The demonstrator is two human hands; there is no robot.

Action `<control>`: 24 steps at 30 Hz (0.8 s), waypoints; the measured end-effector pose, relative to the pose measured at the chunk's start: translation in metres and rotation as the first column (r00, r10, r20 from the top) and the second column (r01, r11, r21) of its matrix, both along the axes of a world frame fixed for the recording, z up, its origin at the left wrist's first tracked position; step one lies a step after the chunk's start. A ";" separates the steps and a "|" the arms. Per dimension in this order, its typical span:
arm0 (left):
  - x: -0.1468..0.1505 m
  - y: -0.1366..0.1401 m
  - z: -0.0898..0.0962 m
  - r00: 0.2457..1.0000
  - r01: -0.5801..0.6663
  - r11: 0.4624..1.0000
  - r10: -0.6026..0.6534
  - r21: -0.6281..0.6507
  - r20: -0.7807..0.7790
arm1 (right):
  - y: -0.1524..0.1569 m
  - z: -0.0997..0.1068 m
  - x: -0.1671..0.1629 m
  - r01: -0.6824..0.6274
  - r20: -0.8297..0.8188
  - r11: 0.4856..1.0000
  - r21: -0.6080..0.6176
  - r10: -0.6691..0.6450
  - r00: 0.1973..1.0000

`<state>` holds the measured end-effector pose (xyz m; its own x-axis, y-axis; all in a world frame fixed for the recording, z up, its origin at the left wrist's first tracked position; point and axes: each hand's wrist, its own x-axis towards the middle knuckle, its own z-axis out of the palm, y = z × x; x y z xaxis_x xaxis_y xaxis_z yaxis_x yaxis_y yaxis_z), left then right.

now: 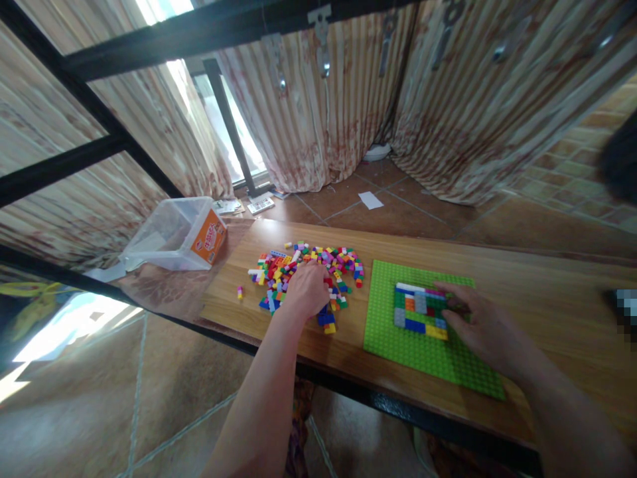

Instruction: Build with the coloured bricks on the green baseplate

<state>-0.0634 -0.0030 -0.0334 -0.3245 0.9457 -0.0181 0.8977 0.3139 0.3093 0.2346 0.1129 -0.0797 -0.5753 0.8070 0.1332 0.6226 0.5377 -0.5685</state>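
Observation:
My left hand (307, 287) reaches into a loose pile of colourful toy bricks (279, 269) on the wooden bench. Its fingers point down among the bricks, and their tips are hidden behind the back of the hand. To the right lies a green studded baseplate (385, 338). A low, roughly square brick structure (421, 309) in several colours is fixed on it, with a grey brick near its middle. My right hand (465, 315) rests at the structure's right side, thumb and fingers apart around its right edge, with nothing seen between them.
A clear plastic box (164, 232) with an orange label stands left of the bench (537, 299). One small pink and yellow brick piece (239, 292) lies apart from the pile. Dark metal bars (199, 40) cross above, before striped curtains (318, 113). A dark object (624, 305) sits at the right edge.

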 end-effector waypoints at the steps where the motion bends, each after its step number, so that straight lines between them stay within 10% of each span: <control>1: 0.000 0.000 -0.001 1.000 -0.008 1.000 0.008 0.003 0.003 | 0.000 0.000 0.000 -0.006 0.001 1.000 -0.005 0.006 1.000; 16: -0.040 -0.021 0.016 0.969 -0.118 0.984 0.085 0.133 0.233 | 0.000 0.003 -0.001 0.006 0.079 0.998 -0.064 -0.001 0.997; 24: -0.029 -0.039 0.019 0.948 0.177 0.977 -0.137 -0.117 0.287 | 0.005 -0.007 0.001 -0.009 0.066 0.999 -0.038 0.011 0.998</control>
<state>-0.0929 -0.0416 -0.0141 -0.1360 0.9658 -0.2208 0.8249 0.2338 0.5147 0.2355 0.1177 -0.0872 -0.5900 0.8048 0.0639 0.6541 0.5230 -0.5465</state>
